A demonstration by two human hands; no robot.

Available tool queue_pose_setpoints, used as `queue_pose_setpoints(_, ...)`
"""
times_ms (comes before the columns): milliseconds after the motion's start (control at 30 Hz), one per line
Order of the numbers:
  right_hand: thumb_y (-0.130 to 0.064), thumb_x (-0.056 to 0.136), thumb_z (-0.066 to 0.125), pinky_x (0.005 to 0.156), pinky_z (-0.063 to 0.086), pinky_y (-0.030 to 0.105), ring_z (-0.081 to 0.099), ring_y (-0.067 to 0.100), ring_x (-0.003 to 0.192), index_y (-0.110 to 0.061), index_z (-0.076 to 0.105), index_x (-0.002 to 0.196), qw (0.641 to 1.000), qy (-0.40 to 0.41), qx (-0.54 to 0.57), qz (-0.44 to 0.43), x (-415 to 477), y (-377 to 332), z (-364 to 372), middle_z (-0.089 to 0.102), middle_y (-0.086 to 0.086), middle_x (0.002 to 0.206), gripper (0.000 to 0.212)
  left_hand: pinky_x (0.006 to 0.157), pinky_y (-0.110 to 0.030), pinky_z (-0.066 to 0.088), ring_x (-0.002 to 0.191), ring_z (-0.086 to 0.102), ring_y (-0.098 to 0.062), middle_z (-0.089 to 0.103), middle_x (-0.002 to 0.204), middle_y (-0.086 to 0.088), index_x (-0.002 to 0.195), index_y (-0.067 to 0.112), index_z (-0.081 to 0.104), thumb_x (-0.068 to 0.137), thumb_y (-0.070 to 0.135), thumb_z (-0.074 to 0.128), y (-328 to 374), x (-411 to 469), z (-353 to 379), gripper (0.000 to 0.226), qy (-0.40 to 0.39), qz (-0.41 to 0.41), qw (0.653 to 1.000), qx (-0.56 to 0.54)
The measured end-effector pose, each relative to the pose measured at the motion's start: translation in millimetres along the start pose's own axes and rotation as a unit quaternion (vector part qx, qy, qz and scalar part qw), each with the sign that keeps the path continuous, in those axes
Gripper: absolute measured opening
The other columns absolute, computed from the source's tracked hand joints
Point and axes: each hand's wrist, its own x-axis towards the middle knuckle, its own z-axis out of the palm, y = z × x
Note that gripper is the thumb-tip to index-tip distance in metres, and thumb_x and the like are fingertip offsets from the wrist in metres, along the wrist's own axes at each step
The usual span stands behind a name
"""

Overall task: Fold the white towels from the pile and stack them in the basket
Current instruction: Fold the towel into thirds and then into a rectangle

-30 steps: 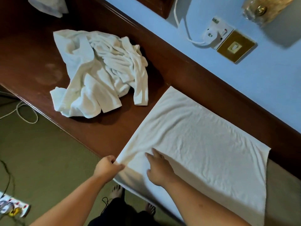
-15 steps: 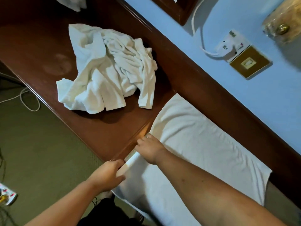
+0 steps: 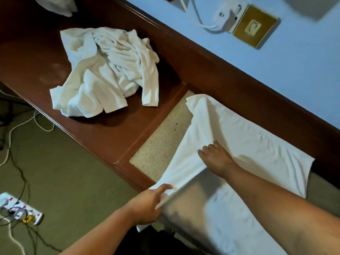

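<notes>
A white towel (image 3: pixel 248 137) lies spread on the right part of the wooden counter, over a beige inset panel (image 3: pixel 161 142). Its left edge is lifted and turned over to the right. My left hand (image 3: pixel 149 205) pinches the near corner of that edge at the counter's front. My right hand (image 3: pixel 215 159) grips the same edge further in, above the spread cloth. A crumpled pile of white towels (image 3: pixel 108 70) sits on the counter to the left. No basket shows.
The dark wooden counter (image 3: pixel 36 57) runs along a blue wall with a brass switch plate (image 3: pixel 254 26) and a white plug. Another white cloth (image 3: pixel 57 4) lies at the top left. A power strip (image 3: pixel 20 208) and cables lie on the green carpet below.
Both hands have lifted the towel's left edge and carried it rightward, uncovering the beige inset panel. The view has shifted, so the pile sits lower in frame.
</notes>
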Motion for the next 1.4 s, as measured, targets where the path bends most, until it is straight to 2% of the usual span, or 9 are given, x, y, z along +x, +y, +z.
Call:
queue_pose_setpoints(100, 0.000, 0.056, 0.067, 0.081, 0.049, 0.048, 0.058, 0.031, 0.065, -0.003, 0.071, 0.103, 0.999, 0.022, 0.014, 0.046, -44, 8, 40, 0.059, 0.010, 0.075, 0.048, 0.098, -0.024, 0.044, 0.119, 0.057, -0.013, 0.063, 0.132, 0.009, 0.151, 0.044, 0.031, 0.085, 0.026, 0.047, 36, 6, 47, 0.071, -0.035, 0.023, 0.999, 0.017)
queue_pose_setpoints(300, -0.006, 0.059, 0.079, 0.081, 0.048, 0.047, 0.062, 0.035, 0.076, -0.005, 0.070, 0.115, 0.962, -0.080, 0.089, 0.245, -163, 9, 101, 0.066, 0.013, 0.084, 0.057, 0.099, -0.037, 0.044, 0.118, 0.053, -0.026, 0.047, 0.136, -0.004, 0.155, 0.047, 0.023, 0.101, 0.022, 0.047, 99, 8, 136, 0.064, -0.200, 0.096, 0.971, 0.094)
queue_pose_setpoints(500, -0.017, 0.081, 0.063, 0.073, 0.048, 0.039, 0.062, 0.029, 0.086, -0.019, 0.066, 0.102, 0.856, -0.091, 0.341, 0.377, -241, -49, 85, 0.062, 0.002, 0.095, 0.021, 0.091, -0.046, 0.050, 0.107, 0.054, -0.031, 0.053, 0.118, -0.006, 0.122, 0.017, 0.058, 0.081, 0.033, 0.048, 51, 3, 111, 0.045, 0.234, -0.021, 0.962, 0.143)
queue_pose_setpoints(700, -0.051, 0.089, 0.060, 0.064, 0.046, 0.034, 0.056, 0.013, 0.064, -0.019, 0.050, 0.067, 0.613, -0.202, 0.618, 0.450, -272, -183, 33, 0.052, -0.004, 0.062, 0.040, 0.097, -0.049, 0.036, 0.108, 0.057, -0.027, 0.051, 0.117, 0.003, 0.115, 0.022, 0.050, 0.095, 0.040, 0.058, 56, 1, 118, 0.029, 0.195, -0.214, 0.955, 0.059)
queue_pose_setpoints(833, -0.050, 0.083, 0.072, 0.055, 0.056, 0.028, 0.066, 0.013, 0.082, -0.023, 0.061, 0.114, 0.280, -0.249, 0.765, 0.524, -249, -229, 24, 0.068, 0.000, 0.098, 0.042, 0.098, -0.048, 0.047, 0.101, 0.058, -0.028, 0.055, 0.117, -0.007, 0.122, 0.014, 0.044, 0.084, 0.038, 0.078, 54, 1, 135, 0.057, 0.230, -0.314, 0.907, -0.164)
queue_pose_setpoints(900, -0.047, 0.084, 0.075, 0.064, 0.054, 0.027, 0.065, 0.017, 0.096, -0.017, 0.064, 0.118, 0.216, -0.207, 0.787, 0.539, -241, -231, 26, 0.068, 0.002, 0.113, 0.046, 0.088, -0.041, 0.050, 0.095, 0.060, -0.026, 0.061, 0.113, -0.009, 0.120, 0.014, 0.046, 0.085, 0.034, 0.078, 44, -1, 131, 0.051, 0.175, -0.321, 0.913, -0.180)
queue_pose_setpoints(1100, -0.059, 0.084, 0.066, 0.098, 0.047, 0.031, 0.060, 0.025, 0.118, -0.013, 0.060, 0.130, 0.314, -0.156, 0.728, 0.588, -221, -260, 8, 0.062, 0.005, 0.123, 0.065, 0.085, -0.035, 0.053, 0.095, 0.067, -0.020, 0.073, 0.104, 0.000, 0.112, 0.021, 0.067, 0.095, 0.035, 0.067, 23, -22, 95, 0.022, -0.005, -0.225, 0.969, -0.099)
queue_pose_setpoints(1233, -0.041, 0.099, 0.056, 0.087, 0.051, 0.031, 0.066, 0.029, 0.105, -0.006, 0.060, 0.124, 0.314, -0.098, 0.715, 0.617, -225, -277, -8, 0.068, 0.010, 0.115, 0.043, 0.092, -0.045, 0.055, 0.099, 0.069, -0.023, 0.072, 0.110, -0.001, 0.119, 0.019, 0.062, 0.080, 0.048, 0.071, 4, -39, 89, 0.049, -0.042, -0.198, 0.973, -0.111)
queue_pose_setpoints(1400, -0.032, 0.100, 0.057, 0.071, 0.039, 0.027, 0.060, 0.022, 0.089, -0.014, 0.060, 0.100, 0.356, -0.033, 0.682, 0.638, -234, -308, -42, 0.060, -0.001, 0.091, 0.018, 0.076, -0.032, 0.047, 0.094, 0.062, -0.021, 0.064, 0.106, -0.001, 0.115, 0.020, 0.053, 0.095, 0.028, 0.067, -3, -63, 84, 0.026, 0.017, -0.171, 0.984, -0.057)
